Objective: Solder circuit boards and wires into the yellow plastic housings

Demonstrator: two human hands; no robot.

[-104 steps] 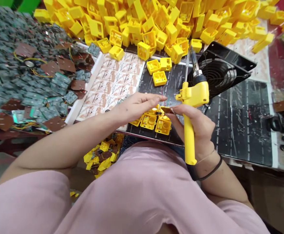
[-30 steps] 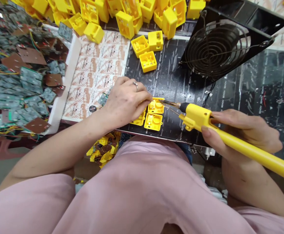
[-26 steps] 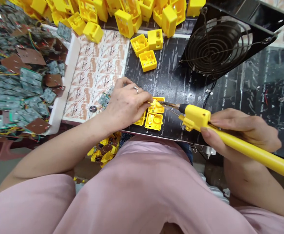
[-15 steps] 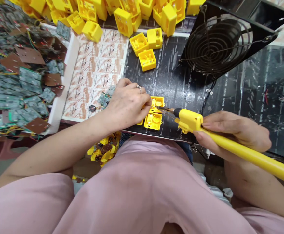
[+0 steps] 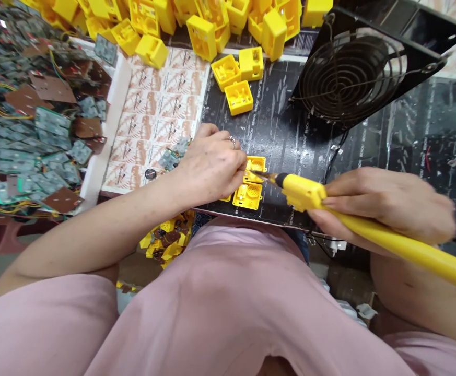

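My right hand [image 5: 392, 203] is closed around a yellow soldering iron [image 5: 304, 191] with a black collar. Its thin tip points left, over a small open yellow plastic case [image 5: 257, 163] with a round perforated area inside. Just below sits a second open yellow case [image 5: 248, 195], and a sliver of another shows beneath my left palm. My left hand [image 5: 214, 164], wearing a ring, rests at the left side of these cases with its fingers curled and pressed together. What its fingertips grip is hidden behind the hand. Small circuit boards [image 5: 173, 156] lie partly behind my left wrist.
Three yellow cases [image 5: 238, 97] stand farther back, before a heap of yellow housings [image 5: 202, 39]. A black fan [image 5: 341, 78] is at the back right. Many circuit boards [image 5: 51, 130] fill the white-edged tray at left. A small round metal part [image 5: 150, 173] lies on the printed sheet.
My right hand has turned and its back has shifted right, slightly blurred, while the iron's tip stays over the upper case. My left hand keeps its curled hold; the whole view has shifted slightly.
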